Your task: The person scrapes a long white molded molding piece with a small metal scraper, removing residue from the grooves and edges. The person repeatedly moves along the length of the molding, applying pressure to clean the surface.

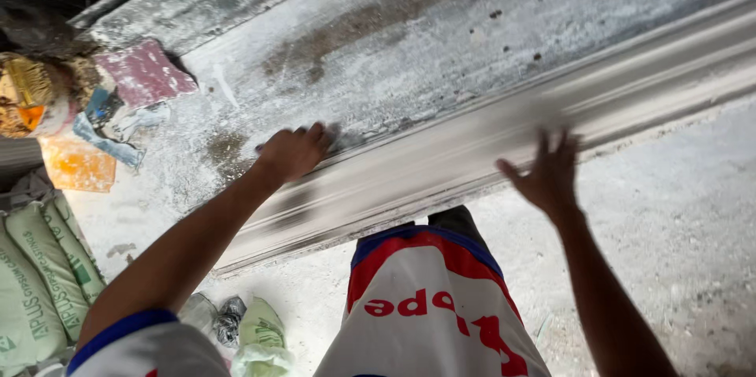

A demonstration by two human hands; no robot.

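Down at six o'clock my shirt point(429, 306) hangs over the dusty floor point(677, 219), while my left hand point(293, 153) curls around something small against the long plaster moulding point(472, 149) and my right hand point(547, 176), fingers spread, steadies it at three o'clock.

The left hand point(295, 153) presses on a long white moulding point(472, 149) (blurred), the right hand point(547, 176) spread open just over it.

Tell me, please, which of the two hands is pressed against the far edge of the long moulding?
The left hand, fingers curled at the moulding's far edge; the right hand is spread open at the near side.
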